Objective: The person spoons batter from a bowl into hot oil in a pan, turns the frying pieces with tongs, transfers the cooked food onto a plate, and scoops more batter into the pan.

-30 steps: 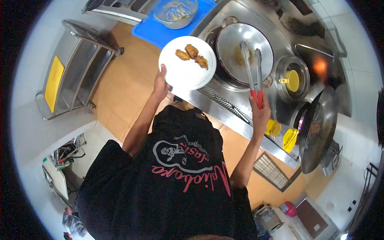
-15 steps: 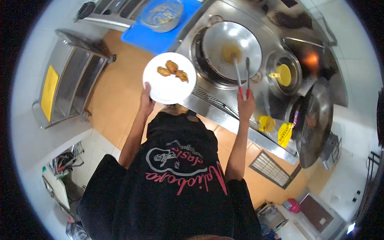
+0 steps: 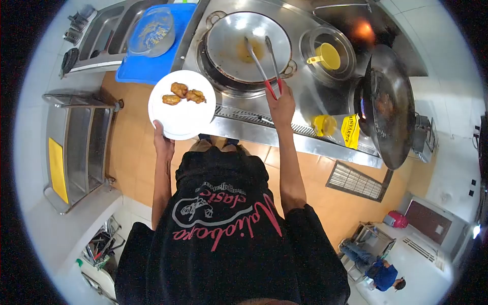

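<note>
My left hand (image 3: 163, 141) grips the near edge of a white plate (image 3: 181, 121). Three browned pieces of fried food (image 3: 179, 90) lie on the plate's far half. My right hand (image 3: 280, 105) is closed around the red handles of metal tongs (image 3: 255, 61). The tongs' two arms are spread over a wide metal wok (image 3: 229, 66), with nothing between their tips. A little yellowish oil (image 3: 250, 51) lies in the bottom of the wok, which sits on the stove.
A glass bowl (image 3: 151, 33) stands on a blue board (image 3: 133, 71) at the left. Right of the wok, a yellow dipper (image 3: 329, 56) rests in a metal pot. A large dark wok (image 3: 389, 107) leans beyond a yellow packet (image 3: 350, 131). Another person (image 3: 381, 274) is at the lower right.
The view has shifted, so the stove sits further left. The tongs' tips have moved apart slightly over the wok. The plate stays in my left hand with the same three pieces.
</note>
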Action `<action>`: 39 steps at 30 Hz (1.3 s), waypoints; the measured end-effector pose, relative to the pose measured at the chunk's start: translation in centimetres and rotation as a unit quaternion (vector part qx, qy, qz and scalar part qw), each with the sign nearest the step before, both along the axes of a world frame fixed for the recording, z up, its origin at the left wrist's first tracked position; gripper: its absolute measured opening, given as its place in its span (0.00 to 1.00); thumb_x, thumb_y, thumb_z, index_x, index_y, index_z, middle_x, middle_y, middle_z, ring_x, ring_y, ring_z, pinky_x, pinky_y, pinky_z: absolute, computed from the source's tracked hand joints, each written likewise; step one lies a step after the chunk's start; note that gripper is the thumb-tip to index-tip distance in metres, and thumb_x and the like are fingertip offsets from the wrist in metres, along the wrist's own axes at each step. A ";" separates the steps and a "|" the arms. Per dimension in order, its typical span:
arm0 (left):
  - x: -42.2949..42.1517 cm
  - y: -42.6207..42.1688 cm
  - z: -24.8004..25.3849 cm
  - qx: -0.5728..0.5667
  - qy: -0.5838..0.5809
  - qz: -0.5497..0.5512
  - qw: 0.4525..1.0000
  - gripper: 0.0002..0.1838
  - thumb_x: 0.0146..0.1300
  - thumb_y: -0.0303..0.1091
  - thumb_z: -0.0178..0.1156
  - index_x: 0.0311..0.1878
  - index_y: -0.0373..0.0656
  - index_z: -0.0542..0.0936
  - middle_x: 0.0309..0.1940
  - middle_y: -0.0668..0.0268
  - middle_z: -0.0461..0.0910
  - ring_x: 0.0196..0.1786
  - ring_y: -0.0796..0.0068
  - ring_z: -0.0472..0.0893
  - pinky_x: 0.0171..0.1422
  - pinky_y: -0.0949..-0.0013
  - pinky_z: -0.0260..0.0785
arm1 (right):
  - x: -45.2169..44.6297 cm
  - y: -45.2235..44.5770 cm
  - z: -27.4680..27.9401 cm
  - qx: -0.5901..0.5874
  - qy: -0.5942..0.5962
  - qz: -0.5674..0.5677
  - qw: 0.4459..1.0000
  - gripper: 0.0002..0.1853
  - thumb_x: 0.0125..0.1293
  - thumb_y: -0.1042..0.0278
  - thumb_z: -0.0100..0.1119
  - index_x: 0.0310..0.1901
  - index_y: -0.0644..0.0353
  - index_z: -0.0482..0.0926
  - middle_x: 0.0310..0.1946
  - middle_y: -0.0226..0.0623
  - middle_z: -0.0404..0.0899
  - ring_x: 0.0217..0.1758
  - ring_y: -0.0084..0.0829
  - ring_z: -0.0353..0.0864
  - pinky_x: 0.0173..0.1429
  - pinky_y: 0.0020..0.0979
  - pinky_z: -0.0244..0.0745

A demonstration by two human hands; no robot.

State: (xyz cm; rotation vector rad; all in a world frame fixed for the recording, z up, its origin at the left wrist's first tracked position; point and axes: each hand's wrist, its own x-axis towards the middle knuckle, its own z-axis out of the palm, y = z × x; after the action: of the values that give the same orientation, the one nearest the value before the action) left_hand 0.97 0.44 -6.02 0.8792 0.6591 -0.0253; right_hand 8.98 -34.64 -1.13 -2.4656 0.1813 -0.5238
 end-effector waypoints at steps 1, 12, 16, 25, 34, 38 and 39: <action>-0.1 -0.2 0.1 0.001 0.002 -0.001 1.000 0.33 0.67 0.55 0.47 0.64 0.38 0.60 0.58 0.60 0.70 0.58 0.70 0.73 0.59 0.68 0.69 | -0.7 0.1 0.3 0.000 -0.013 -0.003 1.000 0.24 0.54 0.63 0.66 0.51 0.65 0.74 0.40 0.50 0.77 0.43 0.46 0.78 0.48 0.38 0.72; 0.8 -3.5 -0.1 -0.018 -0.026 -0.194 0.981 0.34 0.68 0.53 0.45 0.65 0.34 0.57 0.60 0.59 0.68 0.62 0.68 0.69 0.65 0.64 0.64 | -8.4 -4.3 3.4 0.227 0.031 -0.138 0.964 0.27 0.56 0.66 0.67 0.55 0.70 0.70 0.45 0.47 0.76 0.49 0.36 0.76 0.48 0.31 0.73; 1.7 -8.7 -0.5 -0.049 0.000 -0.299 0.953 0.36 0.66 0.57 0.46 0.65 0.35 0.58 0.58 0.57 0.69 0.60 0.66 0.71 0.63 0.63 0.66 | -10.6 -5.5 3.0 0.161 -0.001 -0.163 0.973 0.26 0.58 0.65 0.65 0.54 0.73 0.71 0.42 0.44 0.78 0.41 0.27 0.76 0.47 0.26 0.72; 2.1 -17.7 0.0 -0.073 0.046 -0.389 0.917 0.33 0.67 0.54 0.47 0.65 0.40 0.57 0.60 0.60 0.67 0.60 0.68 0.71 0.63 0.63 0.68 | -12.8 -5.8 2.8 0.228 -0.031 -0.193 0.954 0.23 0.60 0.71 0.62 0.54 0.74 0.70 0.46 0.42 0.76 0.44 0.25 0.75 0.48 0.24 0.72; 2.1 -24.8 -1.2 -0.108 0.055 -0.363 0.924 0.32 0.67 0.54 0.47 0.64 0.39 0.58 0.59 0.59 0.69 0.60 0.66 0.71 0.64 0.62 0.67 | -13.2 -10.2 2.4 0.218 0.019 -0.212 0.952 0.22 0.58 0.73 0.62 0.54 0.69 0.71 0.51 0.48 0.75 0.50 0.37 0.77 0.49 0.30 0.75; 2.4 -26.5 -1.3 -0.103 0.050 -0.356 0.927 0.33 0.66 0.54 0.47 0.64 0.38 0.58 0.59 0.60 0.69 0.61 0.66 0.71 0.64 0.61 0.66 | -13.4 -11.7 0.6 0.246 -0.025 -0.197 0.949 0.23 0.58 0.73 0.62 0.55 0.70 0.71 0.52 0.49 0.74 0.54 0.37 0.75 0.51 0.30 0.74; 2.5 -26.9 -1.9 -0.114 0.041 -0.353 0.928 0.33 0.66 0.54 0.47 0.64 0.38 0.58 0.59 0.59 0.68 0.61 0.66 0.71 0.65 0.62 0.66 | -13.3 -11.9 0.6 0.247 -0.026 -0.195 0.949 0.23 0.58 0.73 0.62 0.55 0.70 0.71 0.52 0.49 0.74 0.54 0.37 0.75 0.51 0.30 0.74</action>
State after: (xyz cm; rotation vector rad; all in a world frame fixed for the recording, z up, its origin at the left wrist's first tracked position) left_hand 3.47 -26.48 -7.89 0.8530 0.3766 -0.7768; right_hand -4.35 -46.58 -0.51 -1.9257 0.7005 -0.6189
